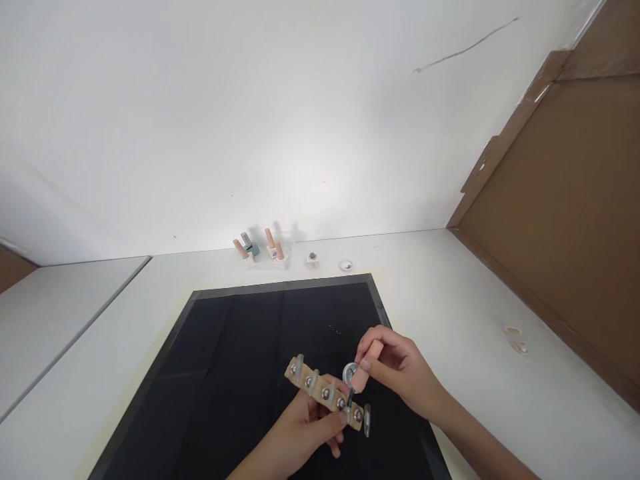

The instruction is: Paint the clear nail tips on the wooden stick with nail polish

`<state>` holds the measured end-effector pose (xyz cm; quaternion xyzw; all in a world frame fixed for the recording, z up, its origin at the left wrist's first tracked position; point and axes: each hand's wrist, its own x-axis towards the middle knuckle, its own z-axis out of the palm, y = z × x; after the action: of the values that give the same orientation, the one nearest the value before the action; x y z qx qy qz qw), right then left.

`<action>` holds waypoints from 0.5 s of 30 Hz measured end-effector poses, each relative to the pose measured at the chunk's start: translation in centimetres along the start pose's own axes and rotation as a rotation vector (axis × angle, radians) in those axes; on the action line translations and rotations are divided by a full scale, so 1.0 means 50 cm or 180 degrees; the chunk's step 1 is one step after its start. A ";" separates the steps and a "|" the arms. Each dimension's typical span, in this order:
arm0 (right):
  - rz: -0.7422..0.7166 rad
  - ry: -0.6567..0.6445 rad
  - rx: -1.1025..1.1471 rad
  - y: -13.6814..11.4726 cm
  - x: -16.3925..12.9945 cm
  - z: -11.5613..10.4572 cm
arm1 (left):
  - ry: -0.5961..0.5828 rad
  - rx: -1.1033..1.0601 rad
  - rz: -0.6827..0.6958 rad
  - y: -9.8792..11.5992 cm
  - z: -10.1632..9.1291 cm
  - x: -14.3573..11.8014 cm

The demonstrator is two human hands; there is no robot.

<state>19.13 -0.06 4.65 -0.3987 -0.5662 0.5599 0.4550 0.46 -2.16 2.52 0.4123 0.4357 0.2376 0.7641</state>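
Note:
My left hand (305, 427) grips a wooden nail-tip stand (325, 392), a tan strip with several round metal studs and clear false nails set along it. My right hand (393, 360) pinches the peach cap of a nail polish brush (367, 367). The cap tilts down to the left, and its dark brush end is at a false nail near the strip's right end; I cannot tell whether they touch. Right beside the cap is a small round silver-rimmed piece (349, 375), whose support is hidden. Both hands are above a black mat (240, 360).
Along the back stand nail polish bottles with peach caps (273, 247), one greenish bottle (251, 247), and an uncapped bottle (313, 260). A small white dish (345, 265) is to their right. Small pale pieces (517, 340) lie far right, near a brown cardboard panel (560, 220).

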 end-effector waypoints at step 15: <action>-0.0169 -0.0276 0.0060 -0.002 -0.007 0.000 | 0.0010 -0.0053 -0.0108 0.011 0.007 -0.005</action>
<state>19.24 -0.41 4.70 -0.3547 -0.5905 0.5696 0.4485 0.61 -2.18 3.21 0.3981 0.4419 0.2288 0.7706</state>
